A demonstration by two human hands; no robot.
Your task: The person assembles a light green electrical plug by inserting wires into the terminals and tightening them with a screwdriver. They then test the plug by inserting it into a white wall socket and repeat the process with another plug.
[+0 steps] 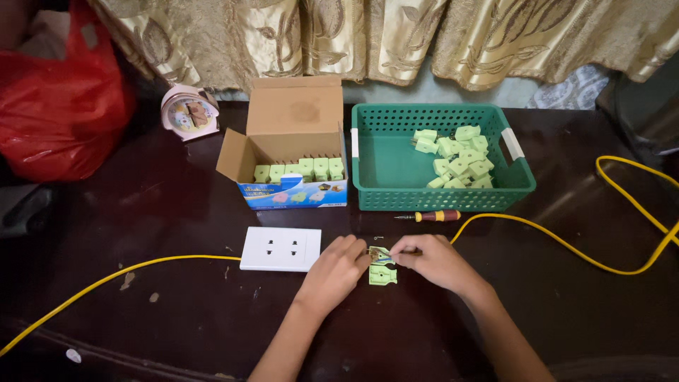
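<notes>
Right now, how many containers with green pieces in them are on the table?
2: the open cardboard box at back centre-left, and the green plastic basket right of it. Further pieces may be hidden inside both.

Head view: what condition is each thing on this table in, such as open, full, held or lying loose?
Cardboard box: flaps open, a row of green parts inside.
Green basket: partly filled, green parts piled at its right.
Screwdriver: lying loose, untouched.
White socket plate: flat, face up.
Small green part: held by left hand and right hand.
Yellow cable: slack across the table.
</notes>
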